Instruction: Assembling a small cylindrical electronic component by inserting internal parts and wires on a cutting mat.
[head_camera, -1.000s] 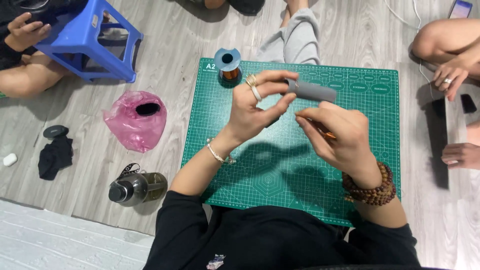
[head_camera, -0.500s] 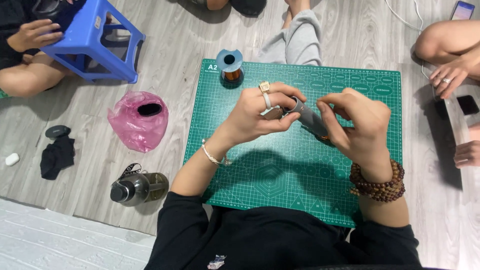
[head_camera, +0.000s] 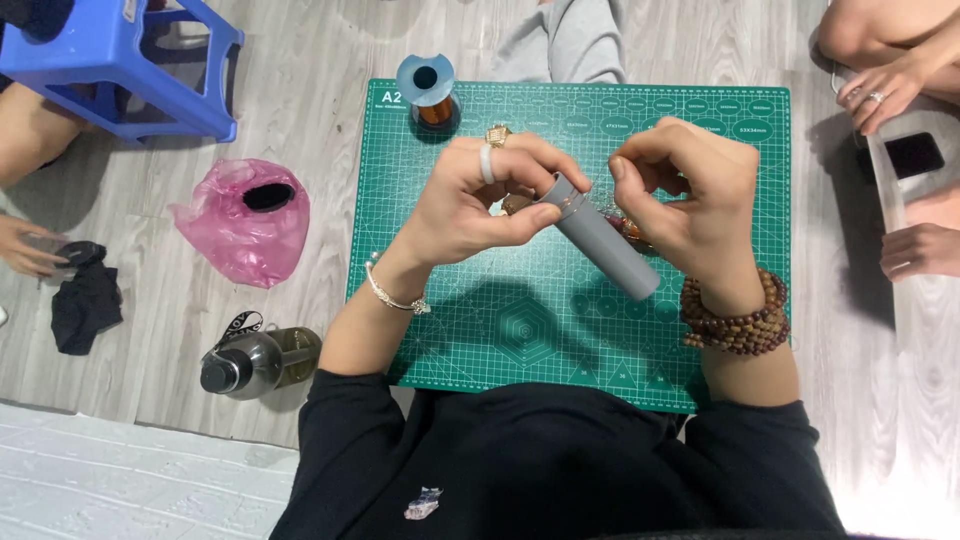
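Fingers (head_camera: 500, 160) of the left hand (head_camera: 475, 205): closed round the upper end of a grey tube (head_camera: 600, 238), held tilted above the green cutting mat (head_camera: 500, 330). Fingers of the right hand (head_camera: 690, 200): pinched together just beside the tube's top end; what they grip is too small to tell. Spool of copper wire (head_camera: 428, 92): upright on the mat's far left corner. Pink plastic bag (head_camera: 245, 220): on the floor left of the mat, a dark item in its mouth. Clear bottle (head_camera: 255, 360): lying on its side near it, contents unclear. Blue stool (head_camera: 120, 65): far left. Other persons' hands: at the right edge.
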